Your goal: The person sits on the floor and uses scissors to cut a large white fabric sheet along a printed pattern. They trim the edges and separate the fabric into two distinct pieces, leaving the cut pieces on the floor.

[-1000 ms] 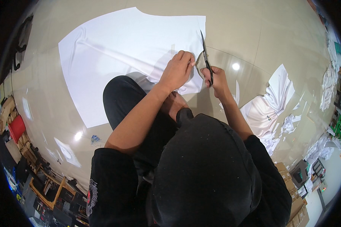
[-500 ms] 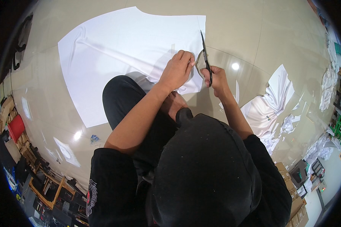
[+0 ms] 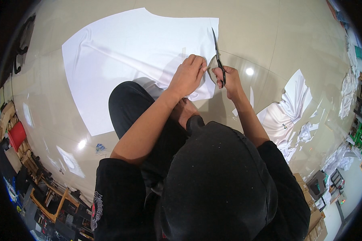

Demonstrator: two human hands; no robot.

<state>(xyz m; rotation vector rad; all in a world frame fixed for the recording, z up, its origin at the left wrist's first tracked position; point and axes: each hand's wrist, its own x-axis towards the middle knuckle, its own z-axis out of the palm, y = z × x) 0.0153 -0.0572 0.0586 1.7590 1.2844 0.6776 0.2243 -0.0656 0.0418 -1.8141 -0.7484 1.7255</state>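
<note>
A large white fabric piece, with soft creases and a curved top edge, lies on the tiled floor. My left hand rests on its right part, fingers curled together at the edge, gripping the fabric. Black scissors are in my right hand, just outside that edge, blades pointing away from me over the fabric's upper right margin. Beneath my left wrist is my bare foot, beside my bent, black-clad knee.
Crumpled white fabric and thin offcuts lie at the right. A small blue tangle is by my left elbow. Furniture and a red item line the left rim; cardboard boxes and piled cloth the right.
My right hand and the scissors have moved slightly forward along the fabric's edge, the tips now a little farther up. My left hand stays nearly in place.
</note>
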